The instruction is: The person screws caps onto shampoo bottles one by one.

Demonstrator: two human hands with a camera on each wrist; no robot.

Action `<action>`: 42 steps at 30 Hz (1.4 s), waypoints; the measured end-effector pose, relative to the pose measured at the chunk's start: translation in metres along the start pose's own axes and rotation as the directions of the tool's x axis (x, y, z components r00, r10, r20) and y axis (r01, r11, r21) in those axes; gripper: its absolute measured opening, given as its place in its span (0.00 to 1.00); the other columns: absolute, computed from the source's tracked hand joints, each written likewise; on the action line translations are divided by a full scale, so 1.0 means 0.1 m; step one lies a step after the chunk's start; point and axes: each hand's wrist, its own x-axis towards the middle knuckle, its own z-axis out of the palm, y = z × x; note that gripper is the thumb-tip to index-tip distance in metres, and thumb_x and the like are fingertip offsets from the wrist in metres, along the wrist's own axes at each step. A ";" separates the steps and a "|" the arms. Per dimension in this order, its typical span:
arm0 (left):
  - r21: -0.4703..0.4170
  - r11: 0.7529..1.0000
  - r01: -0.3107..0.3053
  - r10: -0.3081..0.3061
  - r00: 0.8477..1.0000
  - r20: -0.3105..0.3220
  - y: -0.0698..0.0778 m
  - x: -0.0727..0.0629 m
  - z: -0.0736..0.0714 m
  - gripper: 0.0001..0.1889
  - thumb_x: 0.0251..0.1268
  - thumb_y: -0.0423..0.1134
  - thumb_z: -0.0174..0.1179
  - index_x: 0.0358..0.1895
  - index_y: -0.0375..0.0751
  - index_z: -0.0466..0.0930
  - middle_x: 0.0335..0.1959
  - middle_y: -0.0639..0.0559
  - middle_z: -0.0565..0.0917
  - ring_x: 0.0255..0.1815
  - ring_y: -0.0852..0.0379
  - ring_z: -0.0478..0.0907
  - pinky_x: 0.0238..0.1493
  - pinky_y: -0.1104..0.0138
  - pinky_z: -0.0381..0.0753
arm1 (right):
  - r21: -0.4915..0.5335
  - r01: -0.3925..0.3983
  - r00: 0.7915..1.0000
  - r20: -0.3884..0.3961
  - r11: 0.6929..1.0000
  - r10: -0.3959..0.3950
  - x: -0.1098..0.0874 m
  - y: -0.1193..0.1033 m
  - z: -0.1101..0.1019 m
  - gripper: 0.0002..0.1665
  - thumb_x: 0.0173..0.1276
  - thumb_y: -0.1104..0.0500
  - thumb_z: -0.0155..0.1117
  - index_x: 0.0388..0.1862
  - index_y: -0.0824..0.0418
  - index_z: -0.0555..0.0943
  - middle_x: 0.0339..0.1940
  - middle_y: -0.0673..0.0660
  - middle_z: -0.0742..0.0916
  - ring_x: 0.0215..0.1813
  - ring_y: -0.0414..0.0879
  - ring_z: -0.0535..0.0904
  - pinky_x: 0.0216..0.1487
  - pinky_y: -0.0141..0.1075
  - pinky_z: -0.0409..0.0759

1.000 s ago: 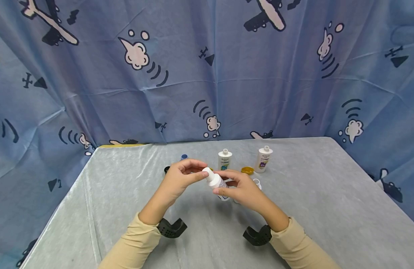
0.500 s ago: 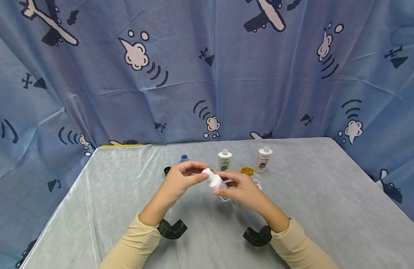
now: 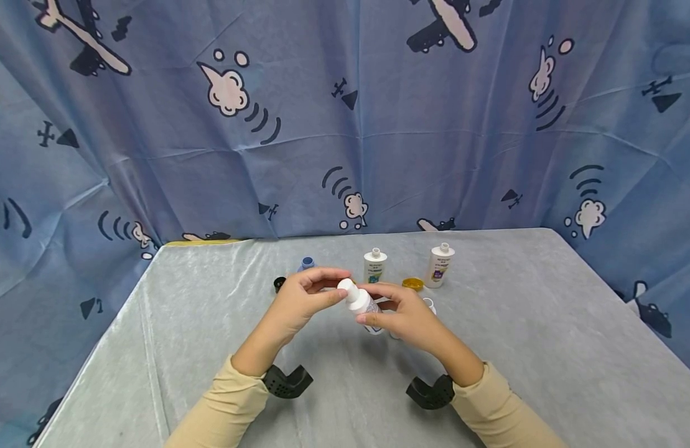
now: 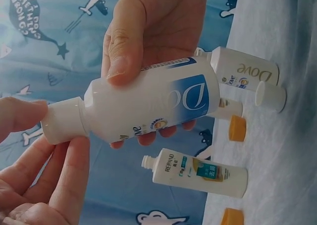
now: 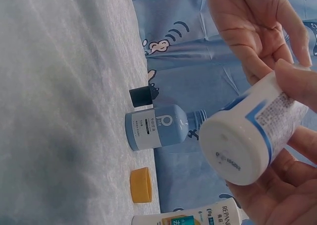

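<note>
My right hand [image 3: 403, 314] grips a white Dove bottle [image 4: 116, 108] around its body, tilted above the table with its top toward the left. The thumb and fingers of my left hand [image 3: 300, 302] pinch the white cap [image 4: 64, 120], which sits on the bottle's neck. The bottle's flat base and blue-edged label face the right wrist view. Behind the hands, a second Dove bottle [image 4: 242, 69] stands uncapped on the table, with a loose white cap [image 4: 271, 96] beside it; my right hand mostly hides this bottle in the head view.
Farther back stand two uncapped white bottles, a REPAND one [image 3: 374, 267] and another at the right [image 3: 438, 267]. A yellow cap [image 3: 412, 284] lies between them. At the left are a blue bottle [image 5: 158, 127] and a black cap [image 5: 141, 96]. A patterned blue curtain [image 3: 345, 124] hangs behind the table.
</note>
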 end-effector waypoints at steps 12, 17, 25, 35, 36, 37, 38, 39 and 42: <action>-0.013 1.000 -0.011 0.011 1.000 -0.006 0.01 0.00 0.00 0.21 0.62 0.34 0.68 0.58 0.34 0.80 0.57 0.43 0.84 0.53 0.61 0.83 0.56 0.67 0.82 | -0.014 -0.004 1.000 0.000 1.000 0.004 -0.01 0.00 -0.01 0.29 0.63 0.57 0.73 0.62 0.64 0.80 0.61 0.62 0.84 0.57 0.53 0.81 0.55 0.34 0.82; -0.025 1.000 -0.004 0.002 0.998 -0.067 0.03 0.01 -0.01 0.20 0.62 0.34 0.68 0.57 0.33 0.80 0.56 0.41 0.85 0.52 0.61 0.84 0.57 0.66 0.82 | -0.020 -0.008 1.000 -0.007 1.000 0.008 0.00 0.00 -0.01 0.29 0.63 0.57 0.73 0.62 0.65 0.79 0.60 0.62 0.85 0.57 0.53 0.81 0.55 0.35 0.82; -0.005 1.000 0.013 -0.013 0.997 -0.075 0.02 0.01 0.00 0.19 0.61 0.36 0.69 0.54 0.32 0.82 0.49 0.49 0.87 0.48 0.61 0.84 0.55 0.65 0.82 | -0.018 -0.009 1.000 -0.005 1.000 0.009 -0.01 -0.02 -0.01 0.29 0.62 0.57 0.74 0.62 0.65 0.80 0.59 0.62 0.85 0.57 0.53 0.81 0.55 0.36 0.82; 0.035 0.999 -0.005 0.007 0.998 -0.068 -0.01 0.00 0.01 0.17 0.61 0.37 0.70 0.52 0.35 0.84 0.45 0.52 0.87 0.44 0.59 0.83 0.51 0.64 0.82 | -0.019 -0.004 1.000 0.002 1.000 0.004 -0.01 -0.03 -0.01 0.29 0.63 0.58 0.73 0.62 0.64 0.80 0.60 0.62 0.85 0.56 0.53 0.81 0.55 0.35 0.82; 0.039 0.999 -0.005 0.007 0.998 -0.066 -0.01 0.00 0.01 0.17 0.61 0.37 0.70 0.52 0.35 0.84 0.45 0.52 0.87 0.44 0.59 0.83 0.50 0.64 0.82 | -0.022 -0.005 1.000 0.001 1.000 0.005 -0.01 -0.03 -0.01 0.29 0.63 0.58 0.73 0.62 0.64 0.80 0.60 0.62 0.85 0.56 0.52 0.81 0.55 0.36 0.82; 0.041 0.999 -0.007 0.009 0.998 -0.061 -0.01 0.00 0.01 0.17 0.61 0.36 0.69 0.52 0.36 0.84 0.45 0.52 0.87 0.44 0.59 0.83 0.50 0.64 0.82 | -0.024 -0.008 1.000 0.000 1.000 0.008 -0.01 -0.03 -0.01 0.29 0.63 0.58 0.73 0.62 0.64 0.80 0.59 0.62 0.85 0.56 0.52 0.81 0.55 0.36 0.82; 0.042 0.999 -0.007 0.009 0.999 -0.053 -0.01 0.00 0.01 0.17 0.62 0.36 0.69 0.53 0.36 0.84 0.46 0.52 0.87 0.44 0.59 0.83 0.50 0.64 0.82 | -0.025 -0.012 1.000 0.001 1.000 0.012 -0.01 -0.03 -0.01 0.29 0.63 0.57 0.73 0.62 0.64 0.80 0.59 0.62 0.85 0.56 0.52 0.81 0.55 0.37 0.82; 0.043 0.999 -0.009 0.011 0.999 -0.043 -0.01 0.00 0.01 0.17 0.62 0.36 0.69 0.53 0.36 0.84 0.46 0.51 0.87 0.44 0.59 0.83 0.51 0.64 0.82 | -0.027 -0.014 1.000 0.001 1.000 0.014 -0.01 -0.03 -0.02 0.29 0.63 0.57 0.73 0.62 0.64 0.80 0.59 0.62 0.85 0.56 0.52 0.81 0.55 0.38 0.82; 0.042 0.999 -0.017 0.017 1.000 -0.012 0.01 -0.01 0.01 0.18 0.63 0.35 0.68 0.55 0.36 0.83 0.49 0.48 0.87 0.46 0.59 0.83 0.50 0.66 0.83 | -0.028 -0.022 1.000 0.001 0.999 0.022 -0.02 -0.04 -0.02 0.29 0.63 0.56 0.73 0.62 0.63 0.80 0.60 0.61 0.85 0.56 0.53 0.81 0.56 0.39 0.82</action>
